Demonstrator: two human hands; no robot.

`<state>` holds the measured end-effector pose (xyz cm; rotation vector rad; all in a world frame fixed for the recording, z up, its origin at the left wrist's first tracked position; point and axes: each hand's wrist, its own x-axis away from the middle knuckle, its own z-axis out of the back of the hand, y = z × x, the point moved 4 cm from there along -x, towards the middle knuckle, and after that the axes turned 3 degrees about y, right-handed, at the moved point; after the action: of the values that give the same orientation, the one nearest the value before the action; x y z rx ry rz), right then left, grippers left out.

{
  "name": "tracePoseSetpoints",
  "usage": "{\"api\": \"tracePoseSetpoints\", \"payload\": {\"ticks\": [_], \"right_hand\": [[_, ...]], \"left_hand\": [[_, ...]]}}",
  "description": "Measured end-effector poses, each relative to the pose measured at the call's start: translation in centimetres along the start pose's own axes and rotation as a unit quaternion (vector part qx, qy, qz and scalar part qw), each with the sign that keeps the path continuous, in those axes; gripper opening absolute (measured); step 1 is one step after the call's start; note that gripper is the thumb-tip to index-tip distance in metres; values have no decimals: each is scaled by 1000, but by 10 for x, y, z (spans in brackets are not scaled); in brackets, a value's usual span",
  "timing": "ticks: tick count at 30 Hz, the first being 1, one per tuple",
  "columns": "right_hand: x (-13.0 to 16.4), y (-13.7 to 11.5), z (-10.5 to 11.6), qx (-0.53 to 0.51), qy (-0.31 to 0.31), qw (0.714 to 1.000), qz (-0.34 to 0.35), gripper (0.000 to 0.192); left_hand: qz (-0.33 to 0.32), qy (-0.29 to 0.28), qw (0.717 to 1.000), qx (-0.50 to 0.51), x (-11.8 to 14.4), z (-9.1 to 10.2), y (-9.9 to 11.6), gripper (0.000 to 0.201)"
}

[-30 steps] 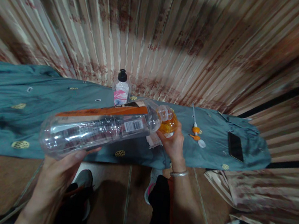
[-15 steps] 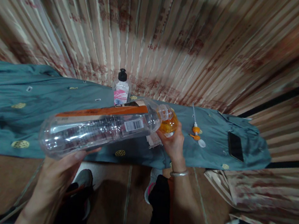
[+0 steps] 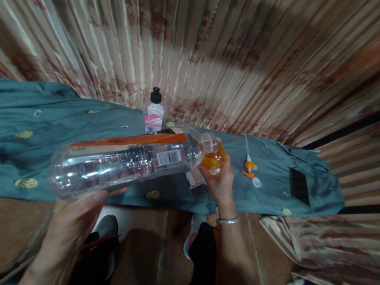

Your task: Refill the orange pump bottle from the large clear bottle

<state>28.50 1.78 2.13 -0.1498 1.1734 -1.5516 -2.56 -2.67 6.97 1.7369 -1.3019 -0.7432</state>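
My left hand (image 3: 73,220) grips the base of a large clear plastic bottle (image 3: 122,163) with an orange label, held nearly level with its open neck tipped onto a small orange bottle (image 3: 213,158). My right hand (image 3: 219,182) wraps around that small orange bottle and steadies it on the teal cloth (image 3: 16,135). The mouths of the two bottles touch. A silver bangle (image 3: 227,221) sits on my right wrist.
A small clear bottle with a black cap and pink label (image 3: 154,113) stands at the back by the curtain. An orange-and-white pump head (image 3: 250,168) and a dark phone (image 3: 299,186) lie on the cloth to the right. Striped curtains hang behind.
The base end of the large bottle has drifted slightly left and down in my left hand. The right hand and small bottle have stayed put.
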Motion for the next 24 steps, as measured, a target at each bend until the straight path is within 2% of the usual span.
{"api": "tracePoseSetpoints", "payload": {"ticks": [6, 15, 24], "right_hand": [[0, 1, 0, -1, 4, 1000, 4, 72], [1, -2, 0, 2, 1, 1000, 11, 71], [1, -1, 0, 0, 2, 1000, 7, 73]], "left_hand": [[-6, 6, 1000, 15, -2, -3, 0, 79], [-5, 5, 1000, 17, 0, 0, 0, 73], [-5, 5, 1000, 9, 2, -5, 3, 62]]}}
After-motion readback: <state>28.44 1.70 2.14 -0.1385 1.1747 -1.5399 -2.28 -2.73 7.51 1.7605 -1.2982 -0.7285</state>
